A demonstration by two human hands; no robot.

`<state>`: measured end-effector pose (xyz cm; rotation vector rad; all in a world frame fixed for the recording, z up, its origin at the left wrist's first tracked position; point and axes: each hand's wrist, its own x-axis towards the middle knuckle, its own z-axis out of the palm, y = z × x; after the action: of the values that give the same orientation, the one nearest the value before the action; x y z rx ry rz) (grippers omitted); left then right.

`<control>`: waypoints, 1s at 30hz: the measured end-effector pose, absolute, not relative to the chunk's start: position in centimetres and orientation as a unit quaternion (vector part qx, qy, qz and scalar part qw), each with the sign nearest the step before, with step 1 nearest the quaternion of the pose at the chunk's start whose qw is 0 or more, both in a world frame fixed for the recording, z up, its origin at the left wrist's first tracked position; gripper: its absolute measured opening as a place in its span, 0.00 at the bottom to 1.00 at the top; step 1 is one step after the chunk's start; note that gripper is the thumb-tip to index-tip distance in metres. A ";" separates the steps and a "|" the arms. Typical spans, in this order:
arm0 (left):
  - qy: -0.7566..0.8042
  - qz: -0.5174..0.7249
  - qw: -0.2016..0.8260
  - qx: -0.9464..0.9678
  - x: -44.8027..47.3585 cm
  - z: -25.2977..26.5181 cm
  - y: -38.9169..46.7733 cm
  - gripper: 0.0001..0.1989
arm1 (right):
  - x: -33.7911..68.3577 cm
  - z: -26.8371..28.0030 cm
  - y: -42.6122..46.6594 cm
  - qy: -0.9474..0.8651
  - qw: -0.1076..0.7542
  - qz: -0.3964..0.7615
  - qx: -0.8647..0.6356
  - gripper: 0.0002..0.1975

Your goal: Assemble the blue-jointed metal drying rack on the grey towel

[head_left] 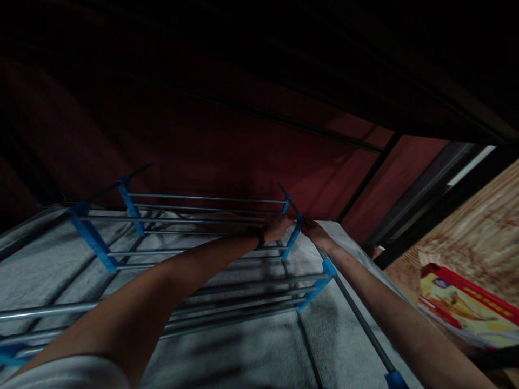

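A rack (227,289) of grey metal tubes and blue plastic connectors lies on its side on a pale grey blanket (194,354). My left hand (277,227), with a dark band at the wrist, reaches across the tubes and closes at a blue connector (292,237) on the rack's far right side. On the other side of that connector, my right hand (317,233) is closed round the long side pole (360,316). Its fingertips are dark and partly hidden. Nearer to me, another blue connector (329,268) sits on the same pole.
A dark red curtain or cloth (227,146) hangs behind the rack. A dark frame bar (368,178) crosses it at the right. Low overhead is a dark surface. A red and yellow box (466,302) stands at the right near a wood-patterned surface (478,216).
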<state>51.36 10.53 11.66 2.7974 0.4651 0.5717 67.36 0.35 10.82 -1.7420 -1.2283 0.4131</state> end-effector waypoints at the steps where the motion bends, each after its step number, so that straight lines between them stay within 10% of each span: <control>1: 0.161 0.194 0.123 0.960 51.4 11.6 10.5 0.16 | 67.3 10.8 0.3 -0.499 0.467 0.169 -0.711 0.15; 30: 0.171 0.198 0.160 0.952 51.3 11.7 10.4 0.16 | 67.0 11.0 0.5 -0.487 0.437 0.149 -0.742 0.11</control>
<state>51.33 10.41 11.68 2.7198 0.4876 0.5646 67.05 0.48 11.03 -1.8451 -1.2109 0.3716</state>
